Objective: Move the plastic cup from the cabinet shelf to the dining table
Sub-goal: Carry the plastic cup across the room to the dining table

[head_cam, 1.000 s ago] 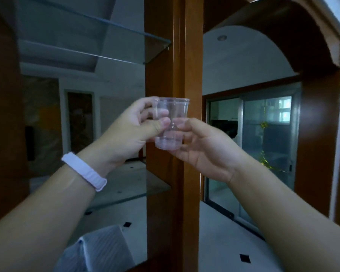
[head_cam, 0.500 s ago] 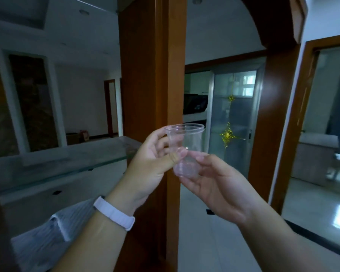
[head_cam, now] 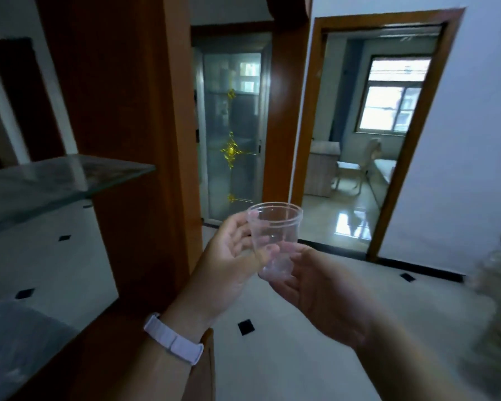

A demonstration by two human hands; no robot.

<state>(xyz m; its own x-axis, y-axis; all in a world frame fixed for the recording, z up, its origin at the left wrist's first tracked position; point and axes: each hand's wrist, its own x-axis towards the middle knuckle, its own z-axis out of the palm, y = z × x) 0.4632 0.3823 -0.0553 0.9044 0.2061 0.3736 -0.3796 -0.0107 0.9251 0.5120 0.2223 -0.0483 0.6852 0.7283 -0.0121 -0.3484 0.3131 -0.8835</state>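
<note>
A clear plastic cup (head_cam: 274, 233) is upright in the air in the middle of the view, held by both hands. My left hand (head_cam: 229, 264), with a white band on its wrist, grips the cup's left side with thumb and fingers. My right hand (head_cam: 321, 290) cradles the cup's base and lower right side from below. The wooden cabinet (head_cam: 122, 111) with its glass shelf (head_cam: 55, 180) stands to the left, apart from the cup. No dining table is in view.
A wooden cabinet post (head_cam: 284, 117) frames a glass sliding door (head_cam: 232, 134) with gold ornaments straight ahead. To the right an open doorway (head_cam: 382, 140) leads to a room with a chair and window. A blurred object (head_cam: 498, 299) sits at the right edge. Tiled floor lies below.
The view has swung right and away from the cabinet. Both hands have carried the cup down and right, off the shelf area, keeping the same grip.
</note>
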